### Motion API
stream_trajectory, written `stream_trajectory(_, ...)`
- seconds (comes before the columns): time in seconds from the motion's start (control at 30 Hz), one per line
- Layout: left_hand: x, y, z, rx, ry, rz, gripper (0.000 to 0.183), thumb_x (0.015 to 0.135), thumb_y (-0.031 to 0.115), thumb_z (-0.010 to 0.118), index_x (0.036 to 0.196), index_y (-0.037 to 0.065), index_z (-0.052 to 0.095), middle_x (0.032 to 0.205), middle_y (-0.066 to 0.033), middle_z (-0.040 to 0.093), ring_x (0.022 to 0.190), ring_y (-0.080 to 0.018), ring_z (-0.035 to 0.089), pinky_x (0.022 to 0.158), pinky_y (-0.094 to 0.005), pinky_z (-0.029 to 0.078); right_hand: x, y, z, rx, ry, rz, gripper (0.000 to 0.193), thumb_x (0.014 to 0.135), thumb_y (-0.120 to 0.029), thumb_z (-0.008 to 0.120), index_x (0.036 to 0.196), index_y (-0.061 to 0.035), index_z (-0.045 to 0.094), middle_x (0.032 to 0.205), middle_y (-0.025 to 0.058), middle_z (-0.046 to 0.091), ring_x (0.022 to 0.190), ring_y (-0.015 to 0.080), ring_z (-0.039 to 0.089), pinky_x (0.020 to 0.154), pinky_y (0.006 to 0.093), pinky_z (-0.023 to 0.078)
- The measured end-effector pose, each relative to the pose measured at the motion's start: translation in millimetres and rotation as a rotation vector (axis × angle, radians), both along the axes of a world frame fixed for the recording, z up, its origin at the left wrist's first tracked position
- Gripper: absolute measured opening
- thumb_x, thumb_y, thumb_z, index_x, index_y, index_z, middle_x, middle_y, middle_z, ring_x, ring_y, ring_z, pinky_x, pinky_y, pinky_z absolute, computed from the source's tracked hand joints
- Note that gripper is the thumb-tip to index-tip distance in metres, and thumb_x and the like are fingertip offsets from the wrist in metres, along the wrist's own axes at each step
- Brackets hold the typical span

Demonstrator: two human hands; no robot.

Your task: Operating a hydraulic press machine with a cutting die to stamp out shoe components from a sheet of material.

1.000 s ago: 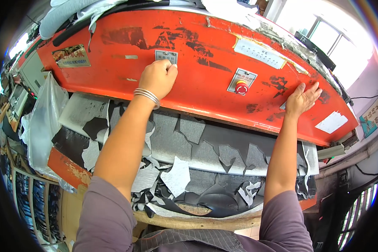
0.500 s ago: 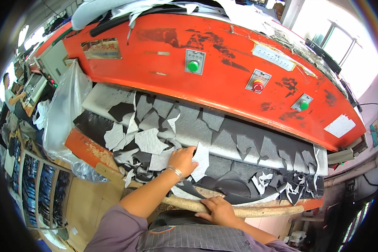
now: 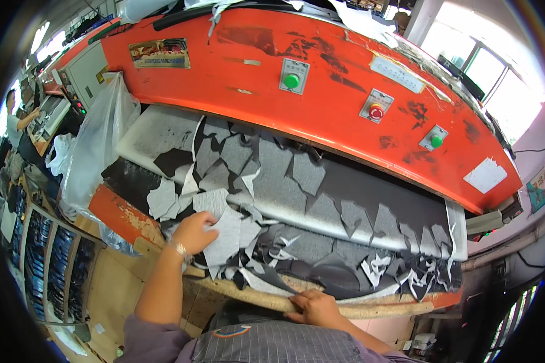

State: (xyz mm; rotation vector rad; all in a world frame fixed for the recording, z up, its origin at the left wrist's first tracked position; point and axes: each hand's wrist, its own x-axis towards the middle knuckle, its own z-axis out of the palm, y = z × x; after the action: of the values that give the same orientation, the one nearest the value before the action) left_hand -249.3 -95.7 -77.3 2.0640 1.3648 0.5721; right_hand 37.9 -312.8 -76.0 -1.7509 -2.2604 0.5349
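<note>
My left hand (image 3: 194, 233) pinches the edge of a light grey cut fabric piece (image 3: 229, 235). This piece lies over others at the left front of the machine bed. Beside it is a stack of pale cut pieces (image 3: 161, 199). My right hand (image 3: 313, 307) is closed over the tan front rail (image 3: 369, 310), fingers curled on its top. Across the bed lies a dark grey sheet (image 3: 369, 189) with jagged cut-outs, its pale underside showing in places. Crumpled scraps (image 3: 375, 266) gather along the front right.
An orange machine beam (image 3: 339, 130) spans the far side, with green buttons (image 3: 291, 81) and a red button (image 3: 375, 112). A clear plastic bag (image 3: 97, 151) hangs at the left. A rack (image 3: 54, 266) stands lower left. Another person (image 3: 17, 124) works far left.
My left hand has moved left and nearer, bringing the grey piece from the middle onto the left pieces. My right hand remains on the rail. The view has shifted slightly.
</note>
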Motion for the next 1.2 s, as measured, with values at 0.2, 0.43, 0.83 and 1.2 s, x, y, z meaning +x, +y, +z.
stream_trajectory(0.2, -14, -8, 0, 0.05, -0.197, 0.34, 0.029, 0.076, 0.016, 0.069, 0.099, 0.0, 0.061, 0.098, -0.0163, 0.061, 0.096, -0.0327, 0.058, 0.086, -0.0378, 0.046, 54, 154, 44, -0.148, 0.154, 0.164, 0.038, 0.082, -0.039, 0.066, 0.101, -0.0073, 0.067, 0.098, 0.013, 0.067, 0.092, 0.0303, 0.063, 0.078, 0.0386, 0.051)
stream_trajectory(0.43, 46, 1, 5, 0.017, -0.394, 0.116, 0.019, 0.081, 0.014, 0.067, 0.094, 0.001, 0.064, 0.089, -0.0138, 0.065, 0.083, -0.0277, 0.064, 0.074, -0.0338, 0.051, 106, 374, 17, 0.435, -0.353, -0.009, 0.045, 0.081, -0.039, 0.066, 0.112, -0.0074, 0.062, 0.117, 0.0123, 0.06, 0.119, 0.0281, 0.05, 0.095, 0.0447, 0.04)
stream_trajectory(0.83, 77, -29, 11, -0.086, -0.434, -0.026, 0.066, 0.075, 0.026, 0.077, 0.129, 0.003, 0.046, 0.13, -0.0173, 0.046, 0.117, -0.0299, 0.049, 0.091, -0.0371, 0.045, 53, 240, 61, -0.032, 0.527, 0.114, 0.022, 0.089, -0.022, 0.061, 0.091, -0.0007, 0.061, 0.077, 0.0138, 0.061, 0.074, 0.0258, 0.059, 0.069, 0.0365, 0.046)
stream_trajectory(1.2, 194, 28, 8, 0.052, 0.31, 0.117, 0.09, 0.067, 0.042, 0.079, 0.138, 0.005, 0.037, 0.138, -0.0217, 0.039, 0.126, -0.0361, 0.038, 0.105, -0.0437, 0.034, 165, 96, 29, 0.31, -0.008, -0.333, 0.029, 0.086, -0.025, 0.06, 0.074, 0.0007, 0.054, 0.076, 0.0205, 0.061, 0.075, 0.038, 0.059, 0.069, 0.0475, 0.046)
